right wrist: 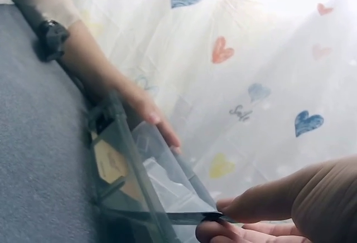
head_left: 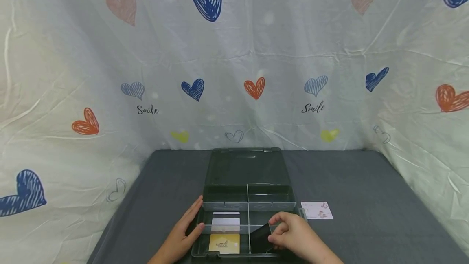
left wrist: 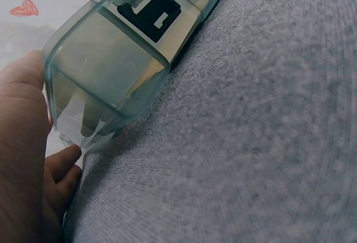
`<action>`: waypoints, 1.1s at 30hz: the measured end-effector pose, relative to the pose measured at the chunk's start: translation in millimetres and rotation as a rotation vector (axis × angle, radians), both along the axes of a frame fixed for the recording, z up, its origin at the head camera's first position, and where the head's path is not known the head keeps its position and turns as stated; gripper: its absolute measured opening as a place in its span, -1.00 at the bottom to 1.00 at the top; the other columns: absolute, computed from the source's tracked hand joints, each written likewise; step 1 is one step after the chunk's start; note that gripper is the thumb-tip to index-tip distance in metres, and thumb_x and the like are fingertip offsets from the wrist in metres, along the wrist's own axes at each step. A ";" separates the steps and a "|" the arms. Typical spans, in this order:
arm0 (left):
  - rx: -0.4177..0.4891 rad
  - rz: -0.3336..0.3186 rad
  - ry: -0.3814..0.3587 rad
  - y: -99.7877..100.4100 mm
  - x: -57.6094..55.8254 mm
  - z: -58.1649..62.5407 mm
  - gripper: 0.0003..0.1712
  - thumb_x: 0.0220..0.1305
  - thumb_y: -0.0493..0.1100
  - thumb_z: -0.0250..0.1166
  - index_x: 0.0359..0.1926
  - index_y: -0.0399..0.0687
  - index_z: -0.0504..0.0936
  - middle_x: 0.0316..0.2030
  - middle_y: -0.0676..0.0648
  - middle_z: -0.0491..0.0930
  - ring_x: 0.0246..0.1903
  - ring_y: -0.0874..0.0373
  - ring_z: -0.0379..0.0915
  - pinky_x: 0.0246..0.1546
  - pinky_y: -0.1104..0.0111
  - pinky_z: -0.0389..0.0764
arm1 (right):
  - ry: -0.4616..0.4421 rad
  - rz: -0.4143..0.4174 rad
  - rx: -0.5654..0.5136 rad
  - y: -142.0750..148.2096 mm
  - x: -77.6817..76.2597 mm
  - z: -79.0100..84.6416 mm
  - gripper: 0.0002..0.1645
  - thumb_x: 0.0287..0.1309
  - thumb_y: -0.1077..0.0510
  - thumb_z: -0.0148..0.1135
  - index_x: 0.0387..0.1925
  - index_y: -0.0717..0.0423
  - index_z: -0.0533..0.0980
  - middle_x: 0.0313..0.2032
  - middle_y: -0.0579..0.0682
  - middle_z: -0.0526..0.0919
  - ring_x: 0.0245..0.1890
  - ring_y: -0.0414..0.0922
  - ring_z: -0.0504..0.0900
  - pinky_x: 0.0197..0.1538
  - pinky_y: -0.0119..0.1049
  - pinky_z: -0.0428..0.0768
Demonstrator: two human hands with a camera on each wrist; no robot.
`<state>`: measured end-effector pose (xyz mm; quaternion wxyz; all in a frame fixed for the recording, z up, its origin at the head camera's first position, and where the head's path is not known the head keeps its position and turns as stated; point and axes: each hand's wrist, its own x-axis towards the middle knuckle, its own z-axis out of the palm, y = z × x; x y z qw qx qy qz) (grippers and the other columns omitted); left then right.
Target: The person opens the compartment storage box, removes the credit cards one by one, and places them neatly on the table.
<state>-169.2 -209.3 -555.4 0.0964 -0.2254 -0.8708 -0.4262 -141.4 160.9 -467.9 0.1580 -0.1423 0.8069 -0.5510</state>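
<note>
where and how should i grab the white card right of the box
Probably pinch the white card at its right edge, coming from the right: it lies flat on the grey cloth and the box stands close by its left edge.

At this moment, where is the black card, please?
In the head view, the black card is pinched in the right hand at the near right of the open box, right of the yellow card.

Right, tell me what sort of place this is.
Probably a curtained-off tabletop booth: a white heart-printed fabric curtain hangs behind and along both sides of a grey cloth-covered table, where a translucent dark-green plastic compartment box lies open.
</note>
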 end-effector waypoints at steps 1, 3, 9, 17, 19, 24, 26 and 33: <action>0.000 0.000 -0.003 0.1 0.3 -0.1 -0.25 0.49 -0.14 0.28 0.58 -0.12 0.22 0.57 -0.09 0.14 0.53 0.14 0.01 0.35 0.65 -0.03 | -0.003 0.004 -0.012 1.2 -0.4 -0.1 -0.63 0.12 0.29 0.46 -0.06 0.33 0.55 -0.51 0.04 0.72 -0.55 -0.06 0.69 -0.45 -0.31 0.64; -0.001 0.003 -0.010 0.2 0.9 -0.2 -0.25 0.49 -0.13 0.28 0.58 -0.11 0.22 0.57 -0.09 0.15 0.53 0.16 0.00 0.35 0.64 -0.02 | -0.020 0.014 -0.057 3.6 -1.1 0.4 -0.61 0.13 0.33 0.44 -0.02 0.38 0.54 -0.49 0.10 0.72 -0.54 -0.04 0.70 -0.44 -0.29 0.66; 0.004 0.007 -0.020 0.4 0.9 0.4 -0.25 0.49 -0.13 0.28 0.58 -0.11 0.23 0.57 -0.05 0.14 0.53 0.17 0.00 0.35 0.65 -0.03 | -0.041 0.015 -0.123 12.5 -4.4 4.7 -0.57 0.15 0.42 0.38 0.06 0.48 0.52 -0.47 0.19 0.71 -0.54 0.02 0.70 -0.45 -0.26 0.68; 0.013 -0.002 -0.012 0.5 0.8 0.8 -0.25 0.49 -0.14 0.28 0.58 -0.13 0.22 0.57 -0.07 0.14 0.53 0.15 0.00 0.34 0.66 -0.03 | -0.061 0.027 -0.116 25.3 -10.5 14.2 -0.55 0.20 0.35 0.39 0.10 0.44 0.51 -0.44 0.16 0.71 -0.48 0.05 0.71 -0.39 -0.18 0.70; 0.016 -0.002 -0.016 0.7 0.9 1.3 -0.25 0.49 -0.14 0.28 0.58 -0.13 0.22 0.57 -0.08 0.14 0.53 0.15 0.00 0.35 0.66 -0.02 | -0.067 0.031 -0.130 27.7 -11.6 15.7 -0.54 0.21 0.35 0.38 0.11 0.45 0.50 -0.43 0.16 0.72 -0.48 0.05 0.71 -0.38 -0.17 0.71; 0.019 -0.006 -0.015 0.8 0.5 1.4 -0.25 0.49 -0.15 0.28 0.58 -0.13 0.22 0.57 -0.05 0.14 0.53 0.15 0.00 0.34 0.66 -0.02 | -0.090 0.050 -0.188 32.5 -13.2 19.5 -0.52 0.24 0.35 0.36 0.12 0.52 0.46 -0.41 0.21 0.71 -0.48 -0.02 0.71 -0.37 -0.24 0.70; 0.016 -0.006 -0.012 0.8 0.4 1.1 -0.25 0.49 -0.15 0.28 0.58 -0.14 0.22 0.57 -0.05 0.14 0.53 0.15 0.01 0.34 0.66 -0.02 | -0.102 0.064 -0.222 34.9 -13.8 20.6 -0.51 0.26 0.36 0.34 0.14 0.54 0.43 -0.40 0.22 0.72 -0.48 -0.05 0.71 -0.37 -0.25 0.70; -0.007 0.020 -0.041 0.8 0.6 2.0 -0.24 0.49 -0.10 0.29 0.58 -0.09 0.23 0.57 0.03 0.13 0.52 0.19 0.01 0.39 0.55 0.06 | -0.129 0.092 -0.274 46.3 -14.7 27.6 -0.49 0.32 0.32 0.32 0.19 0.53 0.41 -0.35 0.19 0.72 -0.43 -0.08 0.71 -0.29 -0.23 0.72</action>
